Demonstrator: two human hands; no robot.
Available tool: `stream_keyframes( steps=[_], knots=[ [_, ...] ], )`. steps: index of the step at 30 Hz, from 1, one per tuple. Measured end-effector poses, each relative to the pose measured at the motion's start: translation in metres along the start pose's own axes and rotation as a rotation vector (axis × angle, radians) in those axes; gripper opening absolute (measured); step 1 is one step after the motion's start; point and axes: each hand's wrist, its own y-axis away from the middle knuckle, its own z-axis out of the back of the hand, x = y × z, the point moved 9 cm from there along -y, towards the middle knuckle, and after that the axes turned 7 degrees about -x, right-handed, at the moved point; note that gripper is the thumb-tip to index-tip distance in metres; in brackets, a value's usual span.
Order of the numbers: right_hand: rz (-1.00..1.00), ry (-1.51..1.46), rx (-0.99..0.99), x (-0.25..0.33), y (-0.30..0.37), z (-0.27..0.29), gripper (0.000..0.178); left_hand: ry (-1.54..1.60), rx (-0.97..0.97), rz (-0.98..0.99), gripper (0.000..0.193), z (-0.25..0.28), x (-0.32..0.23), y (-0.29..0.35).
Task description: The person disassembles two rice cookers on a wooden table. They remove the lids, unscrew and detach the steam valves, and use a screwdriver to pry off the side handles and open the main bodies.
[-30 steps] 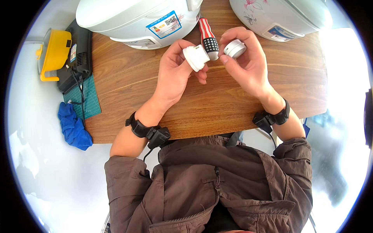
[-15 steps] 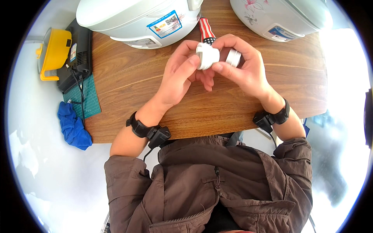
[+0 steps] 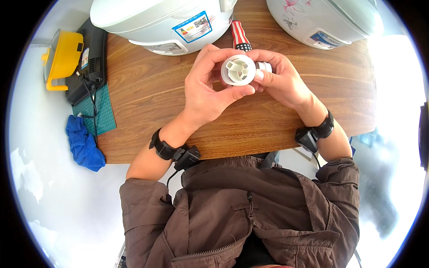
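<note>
Within the grip of left fingers (image 3: 215, 57), a hollow white part (image 3: 240, 71), right fingers (image 3: 270, 56) curled around a cylinder (image 3: 267, 66).

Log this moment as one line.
left hand: holds hollow white part; right hand: holds smaller white piece; red-striped handle: on table beyond hands

Sm. white cap (image 3: 265, 67) part-hidden by R hand (image 3: 286, 81); stars-and-stripes handle (image 3: 239, 35) lower end behind rd. white fitting (image 3: 239, 70); L rice cooker (image 3: 154, 27), R rice cooker (image 3: 328, 20) cut @ top.

The left grip (image 3: 202, 91) holds a round white part (image 3: 239, 70), the right grip (image 3: 287, 82) a smaller white piece (image 3: 267, 67).
</note>
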Motion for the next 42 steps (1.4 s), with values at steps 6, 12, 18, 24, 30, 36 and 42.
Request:
stream_keyframes(
  steps=[6, 12, 18, 24, 30, 36, 42],
  knots=[
    [0.03, -0.064, 0.068, 0.002, 0.001, -0.008, 0.041, 0.049, -0.018, -0.065, 0.063, -0.002, -0.007, 0.002],
    [0.034, -0.127, 0.116, 0.001, 0.002, -0.005, 0.043, -0.058, 0.032, -0.061, 0.067, -0.006, -0.008, -0.004],
    [0.221, 0.153, -0.038, 0.022, 0.002, -0.002, 0.043, -0.087, -0.032, -0.043, 0.068, 0.003, -0.004, 0.0],
    [0.49, 0.268, -0.186, 0.058, 0.016, 0.008, 0.046, -0.051, -0.039, 0.141, 0.059, -0.003, 0.013, 0.005],
    [0.635, 0.575, -0.247, 0.064, 0.018, 0.003, 0.049, -0.121, -0.049, 0.198, 0.056, -0.002, 0.019, 0.006],
    [0.812, 0.727, -0.365, 0.078, 0.029, -0.002, 0.052, -0.163, -0.093, 0.283, 0.052, 0.0, 0.022, 0.004],
    [0.999, 1.112, -0.244, 0.086, 0.037, -0.031, 0.064, -0.273, -0.114, 0.212, 0.051, 0.003, 0.023, 0.003]
  ],
)
